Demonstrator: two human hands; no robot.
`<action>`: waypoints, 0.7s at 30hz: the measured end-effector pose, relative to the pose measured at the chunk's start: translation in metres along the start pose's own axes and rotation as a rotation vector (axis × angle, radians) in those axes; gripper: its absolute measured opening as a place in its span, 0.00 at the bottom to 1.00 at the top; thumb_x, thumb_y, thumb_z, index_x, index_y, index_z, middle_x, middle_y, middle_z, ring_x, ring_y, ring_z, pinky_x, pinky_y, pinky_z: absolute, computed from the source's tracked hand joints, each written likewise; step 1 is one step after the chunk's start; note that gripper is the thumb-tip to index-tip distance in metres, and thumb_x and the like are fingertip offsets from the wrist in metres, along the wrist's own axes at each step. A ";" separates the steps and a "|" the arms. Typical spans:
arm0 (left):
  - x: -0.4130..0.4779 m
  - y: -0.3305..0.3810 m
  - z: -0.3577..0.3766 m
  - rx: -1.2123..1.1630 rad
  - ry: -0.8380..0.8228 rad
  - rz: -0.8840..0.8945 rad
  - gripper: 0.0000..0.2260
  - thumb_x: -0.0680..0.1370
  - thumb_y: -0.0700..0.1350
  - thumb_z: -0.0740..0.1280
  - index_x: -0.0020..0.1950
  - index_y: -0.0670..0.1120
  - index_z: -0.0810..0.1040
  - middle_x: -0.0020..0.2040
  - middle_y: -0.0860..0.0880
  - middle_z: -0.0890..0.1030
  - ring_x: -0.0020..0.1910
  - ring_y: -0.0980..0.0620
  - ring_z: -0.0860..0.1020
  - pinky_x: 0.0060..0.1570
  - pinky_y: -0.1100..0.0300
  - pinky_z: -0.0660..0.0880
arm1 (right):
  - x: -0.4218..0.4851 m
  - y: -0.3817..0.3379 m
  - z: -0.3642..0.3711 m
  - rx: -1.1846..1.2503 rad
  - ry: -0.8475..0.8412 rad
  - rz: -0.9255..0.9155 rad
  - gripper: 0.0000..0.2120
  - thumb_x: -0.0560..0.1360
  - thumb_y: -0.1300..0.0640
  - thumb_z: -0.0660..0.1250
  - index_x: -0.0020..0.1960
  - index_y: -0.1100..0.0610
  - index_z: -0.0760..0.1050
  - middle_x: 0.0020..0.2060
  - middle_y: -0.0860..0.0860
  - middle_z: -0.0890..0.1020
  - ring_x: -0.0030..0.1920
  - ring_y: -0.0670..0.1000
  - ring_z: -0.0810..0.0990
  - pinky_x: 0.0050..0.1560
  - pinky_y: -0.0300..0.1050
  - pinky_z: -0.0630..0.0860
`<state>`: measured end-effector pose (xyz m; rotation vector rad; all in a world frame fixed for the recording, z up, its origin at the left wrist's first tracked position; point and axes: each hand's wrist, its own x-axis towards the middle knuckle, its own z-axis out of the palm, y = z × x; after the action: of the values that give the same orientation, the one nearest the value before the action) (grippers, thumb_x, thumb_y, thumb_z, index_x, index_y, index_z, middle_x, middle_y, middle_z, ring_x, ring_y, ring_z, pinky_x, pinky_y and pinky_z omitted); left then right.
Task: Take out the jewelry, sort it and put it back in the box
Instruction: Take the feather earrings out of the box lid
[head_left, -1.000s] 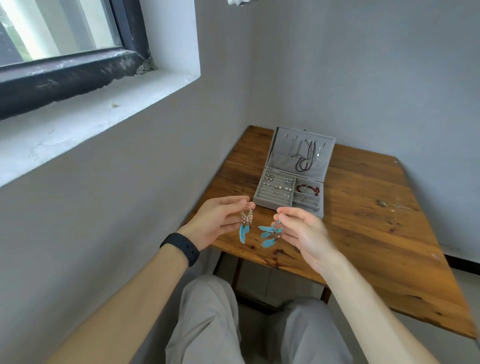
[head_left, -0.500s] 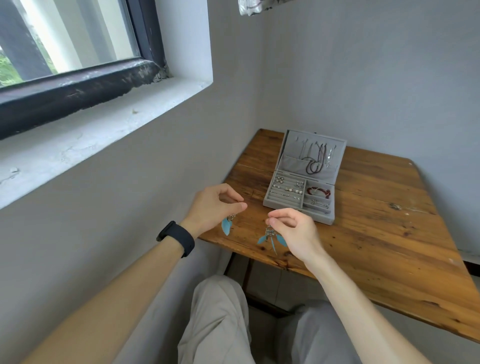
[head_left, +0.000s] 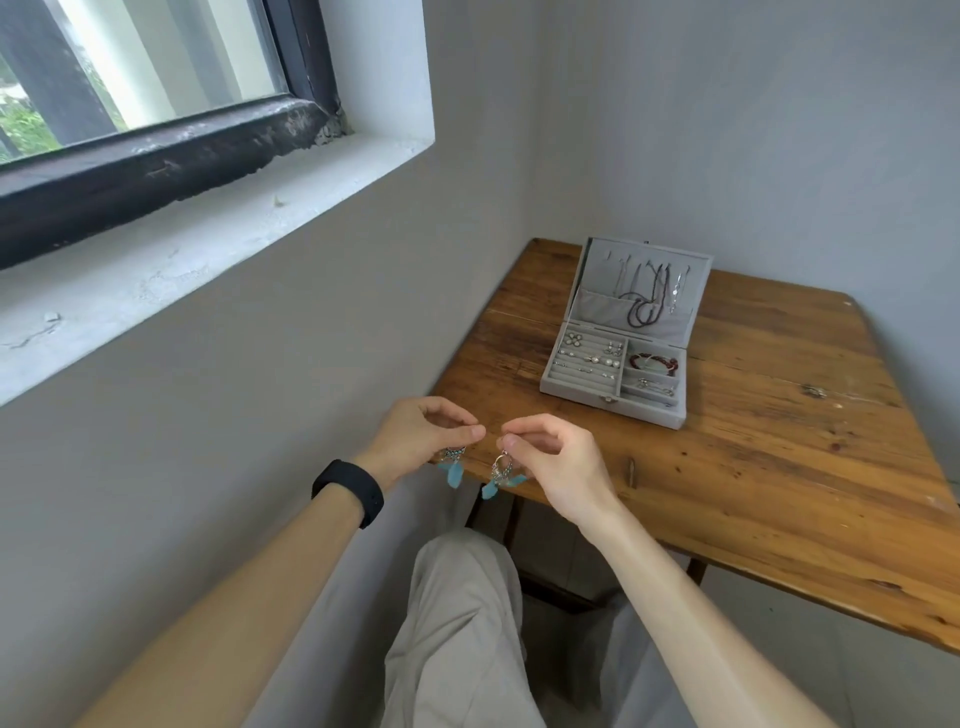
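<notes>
Nearest, two legs in pale beige trousers (head_left: 457, 623) sat low in the view; above them the left forearm bore a black wristband (head_left: 349, 491); the left hand (head_left: 418, 441) had its grip narrowed to a pinch of thumb and forefinger on a silver hoop earring with turquoise feathers (head_left: 453, 469), which hung below the fingers at the near left corner of the worn brown wooden desk (head_left: 753, 467); the right hand (head_left: 558, 467), just beside it with fingertips nearly meeting, held in an equally tight grip the hook of a matching second feather earring (head_left: 500, 475), dangling over the desk's edge; farther back on the desk, well apart from both hands, stood the grey fabric-covered rectangular jewellery box (head_left: 576, 397), open, its lid (head_left: 597, 306) raised and tilted back; small pale studs (head_left: 589, 356) sat in the ridged left section, a red beaded bracelet (head_left: 654, 362) lay in the rear right compartment, and dark beaded necklaces (head_left: 647, 306) hung inside the lid; beyond, to the left, ran a white window sill (head_left: 208, 234) under a black window frame (head_left: 156, 161).
</notes>
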<state>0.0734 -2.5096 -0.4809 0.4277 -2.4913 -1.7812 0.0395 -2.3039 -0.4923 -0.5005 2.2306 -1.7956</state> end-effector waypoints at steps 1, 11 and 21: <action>0.000 -0.004 -0.001 0.029 0.000 0.023 0.08 0.65 0.53 0.82 0.41 0.55 0.86 0.41 0.54 0.86 0.42 0.58 0.83 0.42 0.67 0.76 | -0.001 0.003 0.003 -0.014 -0.005 -0.002 0.04 0.75 0.53 0.74 0.47 0.44 0.83 0.42 0.43 0.87 0.46 0.43 0.85 0.50 0.41 0.80; 0.036 -0.026 0.009 0.248 -0.019 0.068 0.08 0.68 0.54 0.80 0.42 0.55 0.85 0.40 0.60 0.85 0.42 0.66 0.80 0.44 0.68 0.73 | 0.031 0.033 0.021 -0.232 0.070 0.068 0.04 0.75 0.51 0.73 0.46 0.41 0.82 0.40 0.38 0.85 0.44 0.34 0.82 0.43 0.30 0.73; 0.090 -0.034 0.018 0.433 -0.078 0.119 0.07 0.69 0.57 0.78 0.41 0.57 0.84 0.39 0.61 0.83 0.43 0.65 0.78 0.41 0.68 0.71 | 0.080 0.051 0.016 -0.393 0.123 0.054 0.04 0.76 0.49 0.72 0.50 0.43 0.83 0.42 0.36 0.83 0.46 0.32 0.79 0.44 0.28 0.71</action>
<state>-0.0096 -2.5260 -0.5293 0.2213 -2.8872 -1.2344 -0.0332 -2.3411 -0.5432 -0.4025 2.6700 -1.3964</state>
